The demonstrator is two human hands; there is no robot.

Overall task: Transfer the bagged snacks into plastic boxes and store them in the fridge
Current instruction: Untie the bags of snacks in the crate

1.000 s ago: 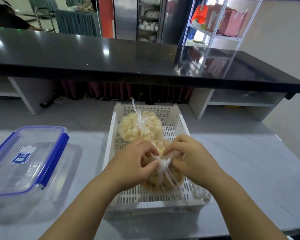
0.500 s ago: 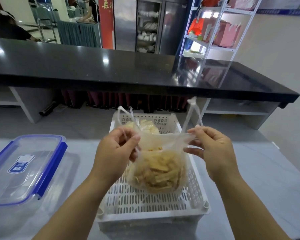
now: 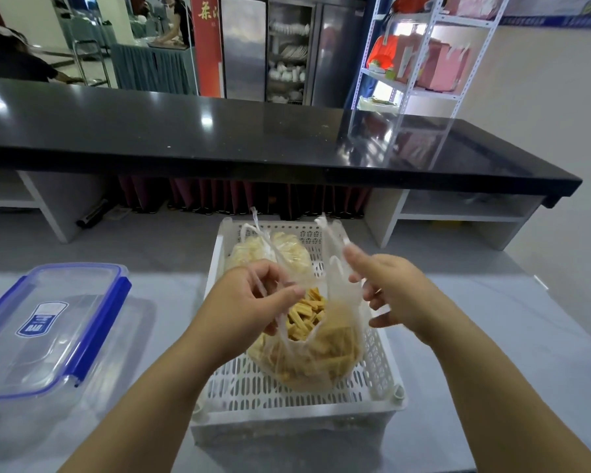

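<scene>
A clear plastic bag of yellow stick snacks (image 3: pixel 316 353) hangs over the white perforated basket (image 3: pixel 379 363), its mouth pulled apart. My left hand (image 3: pixel 246 302) pinches the bag's left handle strip. My right hand (image 3: pixel 393 288) grips the right handle and edge of the same bag. Behind it, a second tied bag of pale round snacks (image 3: pixel 273 252) lies at the back of the basket. A clear plastic box with a blue-clipped lid (image 3: pixel 45 329) sits shut on the counter to the left.
The grey counter (image 3: pixel 492 336) runs under everything. A raised black bar top (image 3: pixel 219 141) crosses behind the basket, with shelves below. A white metal rack with pink bags (image 3: pixel 434 63) and a steel fridge (image 3: pixel 287 49) stand beyond.
The knot came undone and both hands lifted the stick-snack bag off the basket floor, then spread its handles apart so the mouth gapes and the snacks show.
</scene>
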